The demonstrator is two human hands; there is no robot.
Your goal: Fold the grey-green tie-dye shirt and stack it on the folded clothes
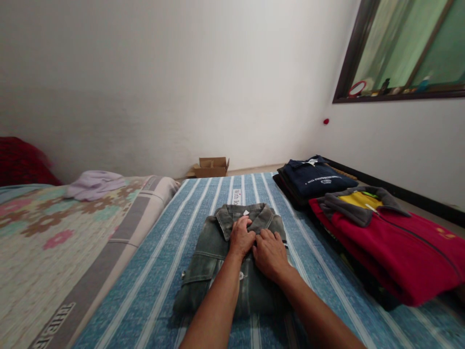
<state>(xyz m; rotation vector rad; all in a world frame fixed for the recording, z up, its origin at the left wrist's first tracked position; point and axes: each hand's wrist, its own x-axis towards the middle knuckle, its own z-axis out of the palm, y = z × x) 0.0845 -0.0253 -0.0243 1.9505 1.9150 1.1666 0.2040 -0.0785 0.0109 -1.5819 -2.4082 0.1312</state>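
A folded grey-green denim jacket (210, 261) lies collar away from me on the blue striped sheet (152, 281). Both my hands rest on its chest just below the collar. My left hand (241, 238) has its fingers curled down onto the fabric by the collar opening. My right hand (269, 253) lies beside it, touching it, fingers bent and pressed on the cloth. Whether either hand pinches the fabric is not visible.
To the right lie a folded red fleece (399, 252) with a grey collar and a folded navy shirt (312, 178). A floral blanket (54, 252) with a lilac cloth (95, 184) covers the left. A cardboard box (211, 167) sits by the far wall.
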